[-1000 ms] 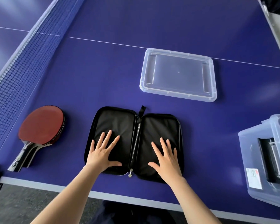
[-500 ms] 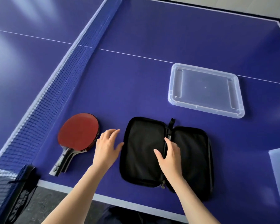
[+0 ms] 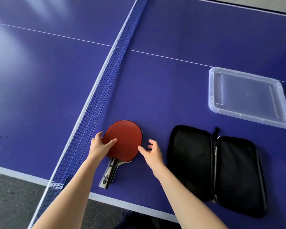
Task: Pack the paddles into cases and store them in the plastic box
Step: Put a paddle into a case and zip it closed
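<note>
A red-faced paddle (image 3: 126, 138) lies on the blue table beside the net, its black and grey handle pointing at the near edge. My left hand (image 3: 100, 147) grips the left rim of the blade, thumb on the red face, fingers curled over the edge. My right hand (image 3: 151, 152) hovers at the blade's right rim with fingers loosely curled, and I cannot tell whether it touches. A black zip case (image 3: 216, 169) lies spread wide, empty, to the right of the paddle.
The net (image 3: 104, 86) runs diagonally just left of the paddle. A clear plastic lid (image 3: 246, 96) lies on the table beyond the case. The table's near edge (image 3: 122, 202) passes under my forearms. The plastic box is out of view.
Both hands left the case and moved left to the paddle. My left hand took hold of the blade's rim. The view swung left, so the plastic box dropped out of sight.
</note>
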Demonstrator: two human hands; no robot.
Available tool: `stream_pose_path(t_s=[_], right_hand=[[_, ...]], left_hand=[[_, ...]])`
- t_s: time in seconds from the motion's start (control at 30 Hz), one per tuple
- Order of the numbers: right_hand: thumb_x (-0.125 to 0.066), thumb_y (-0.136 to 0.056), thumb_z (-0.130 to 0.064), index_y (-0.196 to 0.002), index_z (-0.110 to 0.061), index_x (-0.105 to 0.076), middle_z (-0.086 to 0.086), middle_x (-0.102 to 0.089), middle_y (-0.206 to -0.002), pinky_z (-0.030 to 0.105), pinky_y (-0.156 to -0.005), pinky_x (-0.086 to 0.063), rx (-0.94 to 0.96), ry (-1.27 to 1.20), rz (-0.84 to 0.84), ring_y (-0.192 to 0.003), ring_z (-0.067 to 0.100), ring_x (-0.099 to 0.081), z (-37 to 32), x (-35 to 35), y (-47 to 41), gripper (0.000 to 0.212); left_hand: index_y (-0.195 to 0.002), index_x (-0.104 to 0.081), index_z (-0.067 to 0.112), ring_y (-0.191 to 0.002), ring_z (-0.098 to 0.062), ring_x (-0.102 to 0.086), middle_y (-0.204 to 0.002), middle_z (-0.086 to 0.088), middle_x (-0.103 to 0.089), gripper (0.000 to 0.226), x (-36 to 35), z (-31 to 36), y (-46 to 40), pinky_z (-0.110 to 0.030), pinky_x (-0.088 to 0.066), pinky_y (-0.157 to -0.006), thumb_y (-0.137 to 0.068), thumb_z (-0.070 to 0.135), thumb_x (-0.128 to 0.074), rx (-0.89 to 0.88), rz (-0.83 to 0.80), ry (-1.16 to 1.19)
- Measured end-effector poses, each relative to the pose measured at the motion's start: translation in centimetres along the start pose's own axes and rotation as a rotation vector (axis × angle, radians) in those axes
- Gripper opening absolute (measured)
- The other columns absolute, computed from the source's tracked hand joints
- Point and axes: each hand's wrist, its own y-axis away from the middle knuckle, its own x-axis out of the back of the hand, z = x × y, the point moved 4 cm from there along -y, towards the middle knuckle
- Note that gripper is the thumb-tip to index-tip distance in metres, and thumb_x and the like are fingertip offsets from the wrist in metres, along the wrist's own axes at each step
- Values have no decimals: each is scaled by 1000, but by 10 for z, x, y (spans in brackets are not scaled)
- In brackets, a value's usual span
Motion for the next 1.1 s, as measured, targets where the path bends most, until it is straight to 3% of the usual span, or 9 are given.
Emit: stream_pose_path(t_s=[0.23,0.4,0.6,0.8,1.0,1.1], right_hand=[[-71,-83,-26,-134,-17,-42,7,-49,-129,38,-96,-48,-44,69,122,-115,22,-52,-6,-31,-8,60],[-72,-82,-21,-133,-17,-44,8,-50,-128,41,-93,-51,-66,87,168,-110,24,-56,-8,-36,-11,59],[-74,-80,-16,-127,-16,-51,8,-56,-123,42,-96,-49,-48,11,209,-112,24,-56,-10,-25,-10,53],[-75,-78,-17,-117,-14,-60,4,-64,-111,32,-85,-54,10,-82,281,-97,17,-61,-17,19,-4,42],[-75,-77,-11,-109,-12,-64,-2,-67,-93,14,-65,-47,43,-151,352,-77,4,-62,-4,96,8,34],[-74,-77,-9,-104,-17,-64,-7,-65,-87,15,-67,-47,33,-196,389,-78,1,-61,16,143,16,30]], left_hand=[[-128,-55,15,-108,-30,-60,-124,-12,-54,60,-1,-9,-21,-48,-51,-90,-75,25,-81,61,-105,103],[-131,-54,12,-111,-29,-57,-124,-13,-55,63,-3,-8,-21,-48,-49,-97,-75,26,-81,39,-68,43],[-131,-54,13,-109,-27,-58,-125,-11,-55,63,-7,1,-6,-46,-51,-94,-76,26,-80,27,-22,81],[-130,-55,12,-96,-18,-58,-122,-7,-57,61,-25,31,23,-27,-48,-73,-76,27,-80,-26,-10,186],[-130,-53,12,-104,-23,-59,-124,-8,-54,63,-78,71,64,-41,-54,-89,-76,31,-80,-47,-73,209],[-128,-53,12,-104,-23,-60,-123,-8,-54,63,-118,90,90,-43,-54,-90,-75,32,-80,-68,-107,199]])
